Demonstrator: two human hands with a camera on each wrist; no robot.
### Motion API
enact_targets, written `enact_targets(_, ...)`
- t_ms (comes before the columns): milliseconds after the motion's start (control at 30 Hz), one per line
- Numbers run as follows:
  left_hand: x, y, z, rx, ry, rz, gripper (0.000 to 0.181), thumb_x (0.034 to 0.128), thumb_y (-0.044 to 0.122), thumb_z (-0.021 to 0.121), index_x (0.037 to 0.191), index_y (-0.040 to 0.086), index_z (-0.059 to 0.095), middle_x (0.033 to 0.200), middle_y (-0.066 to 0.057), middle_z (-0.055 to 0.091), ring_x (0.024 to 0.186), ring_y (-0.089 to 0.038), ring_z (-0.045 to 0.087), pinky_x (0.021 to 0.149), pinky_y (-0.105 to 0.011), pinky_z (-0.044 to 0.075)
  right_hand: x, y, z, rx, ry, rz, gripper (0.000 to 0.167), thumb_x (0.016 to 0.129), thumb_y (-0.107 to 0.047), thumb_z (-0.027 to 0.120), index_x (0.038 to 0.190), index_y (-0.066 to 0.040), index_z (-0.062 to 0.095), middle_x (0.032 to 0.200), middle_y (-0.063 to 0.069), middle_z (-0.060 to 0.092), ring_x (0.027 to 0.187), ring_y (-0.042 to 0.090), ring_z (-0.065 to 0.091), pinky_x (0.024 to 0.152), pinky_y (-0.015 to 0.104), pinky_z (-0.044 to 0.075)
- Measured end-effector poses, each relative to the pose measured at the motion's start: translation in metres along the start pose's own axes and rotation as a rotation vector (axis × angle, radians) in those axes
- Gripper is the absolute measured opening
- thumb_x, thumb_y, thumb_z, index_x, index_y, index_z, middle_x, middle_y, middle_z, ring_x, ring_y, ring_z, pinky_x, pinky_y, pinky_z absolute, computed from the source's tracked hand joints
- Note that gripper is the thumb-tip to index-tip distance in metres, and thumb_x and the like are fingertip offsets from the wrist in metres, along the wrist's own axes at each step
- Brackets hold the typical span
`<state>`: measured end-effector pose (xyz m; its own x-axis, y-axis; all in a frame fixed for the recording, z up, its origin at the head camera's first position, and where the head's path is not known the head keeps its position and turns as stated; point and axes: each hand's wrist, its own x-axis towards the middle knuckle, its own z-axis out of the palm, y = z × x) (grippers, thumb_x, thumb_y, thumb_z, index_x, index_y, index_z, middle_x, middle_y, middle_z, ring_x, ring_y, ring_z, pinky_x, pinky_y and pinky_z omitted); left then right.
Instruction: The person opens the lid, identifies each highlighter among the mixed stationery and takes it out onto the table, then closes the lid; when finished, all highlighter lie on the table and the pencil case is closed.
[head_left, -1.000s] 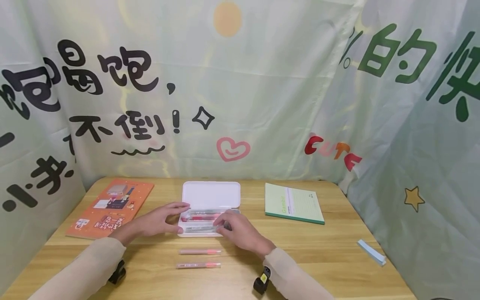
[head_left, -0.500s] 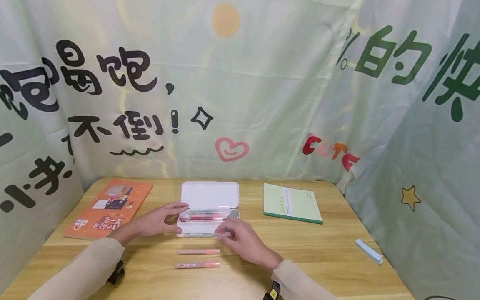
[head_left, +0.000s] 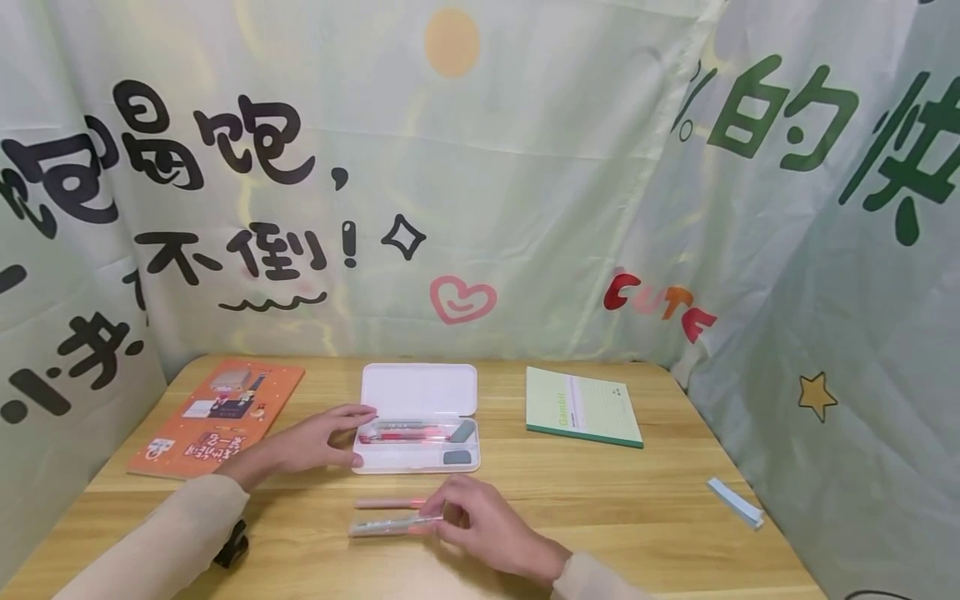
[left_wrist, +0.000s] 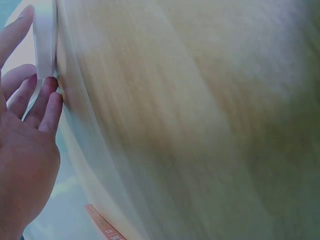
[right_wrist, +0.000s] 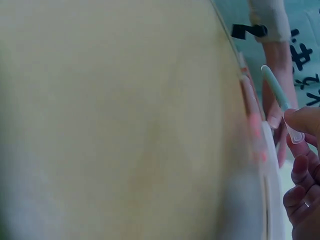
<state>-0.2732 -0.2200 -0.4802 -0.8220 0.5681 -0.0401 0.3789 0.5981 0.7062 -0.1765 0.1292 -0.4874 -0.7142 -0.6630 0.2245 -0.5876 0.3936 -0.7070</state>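
Observation:
A white pencil case point(head_left: 418, 390) lies on the table with its lid folded back. My left hand point(head_left: 326, 437) holds its left end, thumb at the near corner and fingers at the hinge side. My right hand point(head_left: 487, 529) pinches a pale grey-green pen point(right_wrist: 275, 86) by its clear end, in front of the case. Just below the held pen lie two brownish pens with pink ends, the farther pen point(head_left: 382, 503) in plain sight and the nearer one partly covered. Inside the case are a red pen point(head_left: 405, 437), a greyish pen and two grey blocks, one block point(head_left: 457, 457) in the front compartment.
An orange booklet point(head_left: 217, 417) lies at the left, beyond my left forearm. A green notebook point(head_left: 585, 408) is at the back right. Near the right edge sits a light-blue strip point(head_left: 736, 503). Printed cloth point(head_left: 540, 208) hangs around the table.
My right hand has lifted the grey-green pen out of the front compartment and carried it toward me, over the pens on the table. My left hand has stayed at the case.

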Motion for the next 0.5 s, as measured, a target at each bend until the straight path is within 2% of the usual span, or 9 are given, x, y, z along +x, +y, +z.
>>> enact_targets(200, -0.0002, 0.0004, 0.0008, 0.007, 0.003, -0.005, 0.085, 0.0982, 0.04, 0.081, 0.167, 0.007, 0.044, 0.176, -0.021, 0.033, 0.161, -0.057, 0.024, 0.124, -0.082, 0.022, -0.0071, -0.0016, 0.0078, -0.076, -0.052, -0.074, 0.012, 0.106, -0.025, 0.075, 0.115, -0.02, 0.079, 0.1, -0.012, 0.065, 0.08, -0.007, 0.048, 0.068, 0.009, 0.048)
enact_targets(500, 0.0006, 0.0003, 0.0, 0.012, 0.005, 0.011, 0.084, 0.0977, 0.038, 0.082, 0.166, 0.005, 0.045, 0.175, -0.021, 0.035, 0.161, -0.057, 0.025, 0.124, -0.081, 0.023, -0.0099, -0.0039, 0.0088, -0.116, -0.099, -0.132, 0.007, 0.104, -0.021, 0.078, 0.11, -0.019, 0.08, 0.095, -0.012, 0.066, 0.078, -0.01, 0.045, 0.066, 0.006, 0.045)
